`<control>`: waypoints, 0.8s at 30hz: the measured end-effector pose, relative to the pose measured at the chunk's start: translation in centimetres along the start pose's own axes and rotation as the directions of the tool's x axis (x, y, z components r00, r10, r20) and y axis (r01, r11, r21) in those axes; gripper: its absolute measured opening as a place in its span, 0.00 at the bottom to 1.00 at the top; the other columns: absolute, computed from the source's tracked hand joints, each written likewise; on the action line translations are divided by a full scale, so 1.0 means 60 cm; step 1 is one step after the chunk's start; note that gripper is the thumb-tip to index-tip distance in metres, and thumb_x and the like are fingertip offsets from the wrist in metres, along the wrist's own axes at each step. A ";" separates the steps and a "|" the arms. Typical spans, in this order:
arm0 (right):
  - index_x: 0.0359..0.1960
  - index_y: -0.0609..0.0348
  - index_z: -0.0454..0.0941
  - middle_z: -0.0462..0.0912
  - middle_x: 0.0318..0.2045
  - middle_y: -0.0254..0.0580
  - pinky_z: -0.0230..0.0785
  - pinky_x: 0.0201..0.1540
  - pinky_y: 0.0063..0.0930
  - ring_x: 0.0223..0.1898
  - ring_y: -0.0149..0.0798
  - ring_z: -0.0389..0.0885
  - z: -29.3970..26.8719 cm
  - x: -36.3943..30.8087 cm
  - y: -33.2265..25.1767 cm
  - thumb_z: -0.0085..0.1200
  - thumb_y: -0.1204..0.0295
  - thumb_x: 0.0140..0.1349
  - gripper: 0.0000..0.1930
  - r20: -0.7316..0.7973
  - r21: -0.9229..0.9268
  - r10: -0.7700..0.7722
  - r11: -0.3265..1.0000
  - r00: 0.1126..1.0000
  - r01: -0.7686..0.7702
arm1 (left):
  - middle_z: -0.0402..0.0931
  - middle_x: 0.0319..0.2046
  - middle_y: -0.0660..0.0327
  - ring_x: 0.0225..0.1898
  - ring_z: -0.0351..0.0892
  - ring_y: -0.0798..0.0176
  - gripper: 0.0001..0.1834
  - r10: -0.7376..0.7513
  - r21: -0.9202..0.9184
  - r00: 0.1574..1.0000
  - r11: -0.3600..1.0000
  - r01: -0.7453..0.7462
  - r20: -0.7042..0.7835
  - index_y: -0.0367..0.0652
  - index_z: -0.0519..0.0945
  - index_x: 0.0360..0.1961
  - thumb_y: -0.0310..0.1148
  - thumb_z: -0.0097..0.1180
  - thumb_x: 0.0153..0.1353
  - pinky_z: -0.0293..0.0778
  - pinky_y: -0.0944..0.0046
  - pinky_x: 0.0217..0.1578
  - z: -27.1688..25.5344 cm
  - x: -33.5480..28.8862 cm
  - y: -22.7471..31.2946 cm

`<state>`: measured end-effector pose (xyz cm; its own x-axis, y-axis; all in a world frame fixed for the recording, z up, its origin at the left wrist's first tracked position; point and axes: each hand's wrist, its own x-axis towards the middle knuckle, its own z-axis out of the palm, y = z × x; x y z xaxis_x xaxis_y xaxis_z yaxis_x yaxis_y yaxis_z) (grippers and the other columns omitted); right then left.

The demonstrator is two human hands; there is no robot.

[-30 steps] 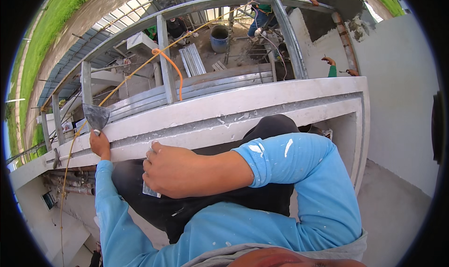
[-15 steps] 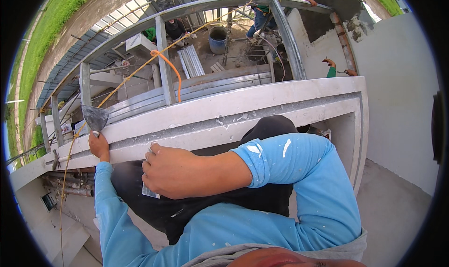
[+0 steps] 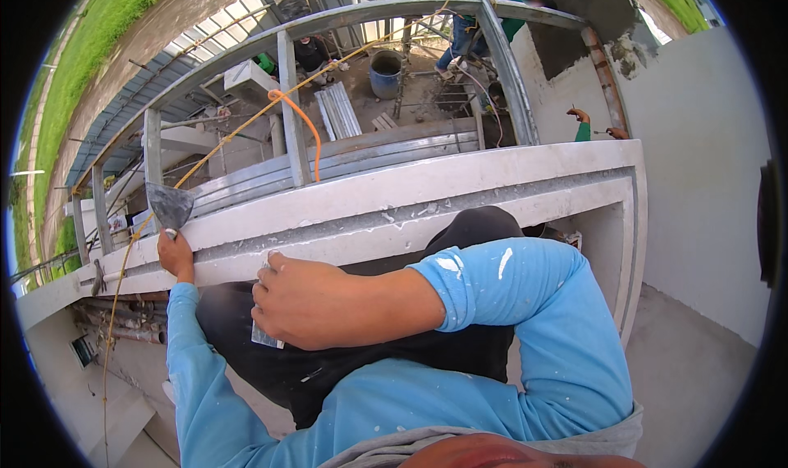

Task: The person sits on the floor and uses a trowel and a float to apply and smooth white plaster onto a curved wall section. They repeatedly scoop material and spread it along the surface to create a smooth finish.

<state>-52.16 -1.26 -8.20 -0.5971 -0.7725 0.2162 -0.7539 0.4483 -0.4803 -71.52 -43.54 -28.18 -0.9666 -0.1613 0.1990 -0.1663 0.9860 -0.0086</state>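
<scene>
My left hand point(image 3: 176, 259) is closed round the handle of a putty knife point(image 3: 171, 207), whose wide grey blade points away from me over the ledge. Across my lap, my right hand point(image 3: 300, 304) is closed on a flat, pale metal plate point(image 3: 267, 337); only its ends show past the fingers, so its exact kind is unclear. In front of me runs a white plastered ledge point(image 3: 484, 167) with a grey recessed groove point(image 3: 328, 222) along it. White bits of plaster point(image 3: 392, 219) lie in and beside the groove.
Beyond the ledge stands a metal frame point(image 3: 291, 107) with a yellow rope point(image 3: 238, 132) and an orange cord point(image 3: 309, 127) tied to it. Far below are a blue drum point(image 3: 385, 74), metal sheets point(image 3: 337, 109) and co-workers. A grey wall point(image 3: 698, 156) rises at right.
Both hands keep their holds and have hardly moved. The view shifts slightly, and the co-worker in green at the back has changed posture.
</scene>
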 end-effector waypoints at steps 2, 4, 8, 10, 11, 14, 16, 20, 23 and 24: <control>0.37 0.64 0.84 0.85 0.35 0.51 0.72 0.53 0.43 0.43 0.49 0.84 0.000 0.000 0.000 0.55 0.65 0.62 0.14 0.014 0.022 0.003 1.000 1.000 -0.003 | 0.82 0.51 0.46 0.53 0.80 0.39 0.24 0.008 0.001 1.000 1.000 -0.008 -0.007 0.39 0.79 0.59 0.41 0.56 0.66 0.75 0.45 0.54 0.000 0.000 -0.001; 0.38 0.64 0.84 0.85 0.36 0.52 0.72 0.53 0.43 0.43 0.49 0.84 0.000 0.000 0.000 0.55 0.65 0.62 0.14 0.019 0.022 0.002 1.000 1.000 -0.002 | 0.82 0.51 0.46 0.53 0.80 0.39 0.24 0.016 0.014 0.999 1.000 -0.015 -0.032 0.39 0.80 0.59 0.41 0.56 0.65 0.75 0.45 0.53 0.000 0.000 0.000; 0.38 0.65 0.84 0.85 0.37 0.53 0.72 0.54 0.43 0.44 0.49 0.84 -0.001 0.001 0.000 0.55 0.65 0.62 0.14 0.021 0.024 0.002 1.000 1.000 -0.003 | 0.83 0.49 0.46 0.51 0.81 0.39 0.23 0.014 -0.014 1.000 1.000 -0.015 -0.021 0.40 0.80 0.57 0.41 0.56 0.65 0.75 0.44 0.52 -0.002 -0.001 0.002; 0.39 0.65 0.84 0.85 0.37 0.53 0.72 0.54 0.44 0.44 0.49 0.84 -0.001 0.001 -0.001 0.55 0.65 0.62 0.14 0.038 0.018 0.004 1.000 0.999 -0.005 | 0.83 0.48 0.47 0.50 0.81 0.39 0.22 0.021 -0.029 0.999 0.999 -0.022 -0.037 0.41 0.81 0.56 0.41 0.56 0.65 0.75 0.43 0.51 -0.003 -0.003 0.003; 0.40 0.65 0.84 0.85 0.38 0.53 0.72 0.55 0.44 0.45 0.50 0.84 -0.001 0.001 -0.001 0.55 0.65 0.62 0.14 0.050 0.011 0.003 1.000 0.999 -0.004 | 0.83 0.48 0.47 0.50 0.81 0.38 0.21 0.022 -0.036 1.000 0.999 -0.022 -0.022 0.41 0.81 0.55 0.41 0.56 0.65 0.75 0.43 0.51 -0.004 -0.003 0.004; 0.41 0.65 0.84 0.85 0.38 0.53 0.72 0.56 0.45 0.45 0.50 0.83 -0.001 -0.001 -0.001 0.56 0.66 0.62 0.14 0.033 0.004 0.002 1.000 0.999 -0.002 | 0.83 0.47 0.47 0.49 0.81 0.38 0.20 0.015 -0.035 0.999 0.999 -0.017 -0.033 0.43 0.81 0.54 0.41 0.56 0.65 0.75 0.42 0.50 -0.003 -0.004 0.004; 0.41 0.65 0.83 0.85 0.38 0.53 0.72 0.56 0.44 0.46 0.50 0.83 -0.002 -0.002 0.000 0.56 0.66 0.62 0.14 0.022 0.014 -0.003 1.000 1.000 0.002 | 0.84 0.46 0.47 0.49 0.81 0.38 0.20 0.008 -0.008 0.998 1.000 -0.009 -0.070 0.43 0.81 0.54 0.41 0.55 0.65 0.75 0.42 0.49 -0.002 -0.003 0.005; 0.41 0.65 0.83 0.84 0.36 0.51 0.72 0.53 0.43 0.44 0.49 0.83 -0.003 -0.003 0.001 0.55 0.67 0.62 0.14 0.033 0.029 -0.004 1.000 0.999 0.003 | 0.84 0.46 0.47 0.49 0.81 0.38 0.19 -0.014 -0.037 0.999 0.999 0.012 -0.043 0.43 0.82 0.53 0.42 0.55 0.65 0.75 0.42 0.49 -0.002 -0.002 0.005; 0.39 0.65 0.83 0.84 0.35 0.50 0.72 0.51 0.42 0.43 0.48 0.83 -0.004 -0.002 0.001 0.55 0.67 0.62 0.13 0.030 0.027 0.002 1.000 1.000 -0.003 | 0.84 0.46 0.47 0.48 0.81 0.38 0.19 -0.006 -0.031 1.000 1.000 0.006 -0.011 0.43 0.82 0.53 0.42 0.55 0.65 0.75 0.42 0.49 -0.004 -0.002 0.006; 0.39 0.65 0.83 0.84 0.35 0.50 0.72 0.50 0.41 0.42 0.47 0.83 -0.005 -0.002 0.001 0.55 0.67 0.62 0.13 0.027 0.029 0.006 1.000 1.000 -0.006 | 0.84 0.45 0.47 0.48 0.81 0.38 0.19 -0.006 -0.021 1.000 1.000 0.006 -0.019 0.43 0.82 0.53 0.42 0.55 0.65 0.75 0.42 0.49 -0.005 -0.002 0.007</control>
<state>-52.23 -1.00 -8.01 -0.5935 -0.7820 0.1901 -0.7420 0.4402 -0.5057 -71.43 -43.12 -27.91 -0.9617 -0.1666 0.2176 -0.1678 0.9857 0.0132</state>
